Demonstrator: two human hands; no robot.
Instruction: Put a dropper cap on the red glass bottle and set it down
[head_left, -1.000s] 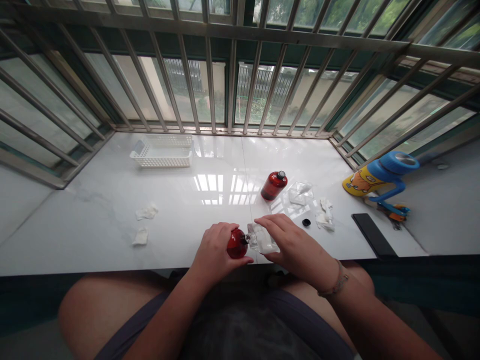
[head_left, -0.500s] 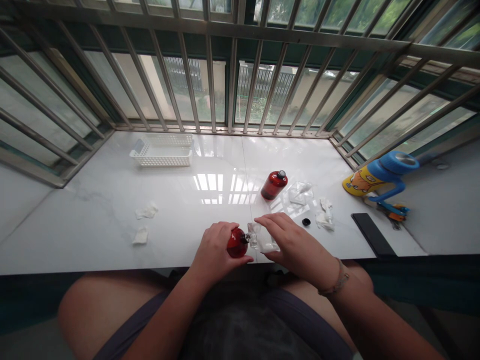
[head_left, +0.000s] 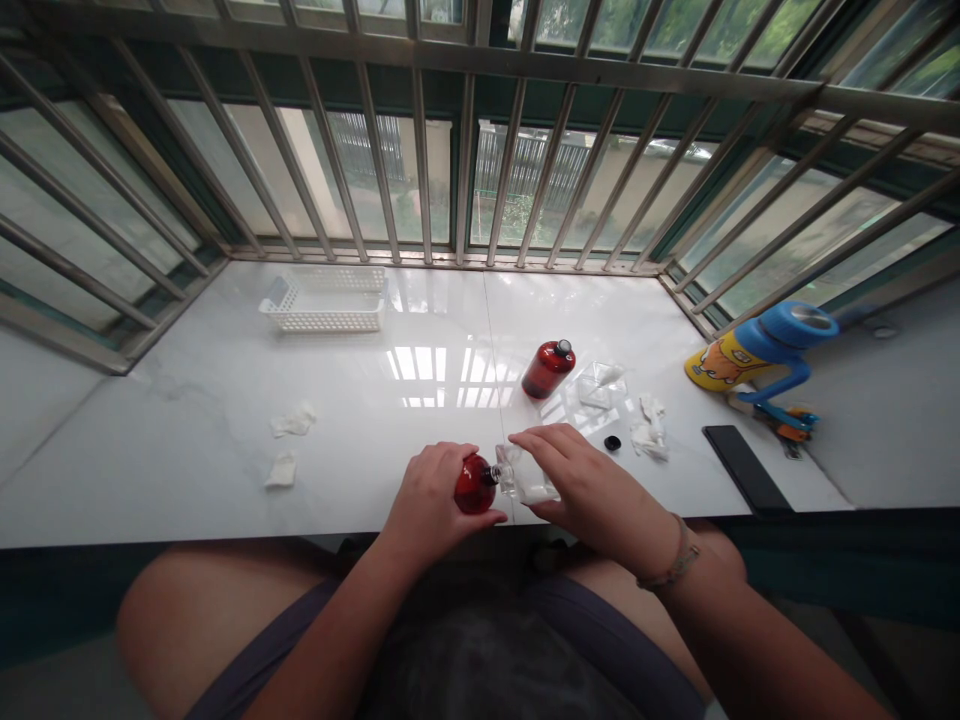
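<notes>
My left hand (head_left: 431,492) is wrapped round a red bottle (head_left: 472,486) near the front edge of the counter, its dark neck turned to the right. In my right hand (head_left: 574,478) is a clear bottle (head_left: 531,482), tilted on its side with its mouth at the neck of the red one. Whether the two necks touch or sit slightly apart I cannot tell. My right fingers and palm hide part of the clear bottle. Beyond my hands a second red bottle (head_left: 548,371) stands upright with a dark cap on. A small black cap (head_left: 613,443) lies to its right.
A clear square tray (head_left: 598,387) and crumpled white tissue (head_left: 650,430) lie on the right. Farther right are a black phone (head_left: 742,470) and a blue-yellow flask (head_left: 750,350). Tissue scraps (head_left: 293,420) lie left; a white basket (head_left: 326,320) stands at the back. Barred windows enclose the counter.
</notes>
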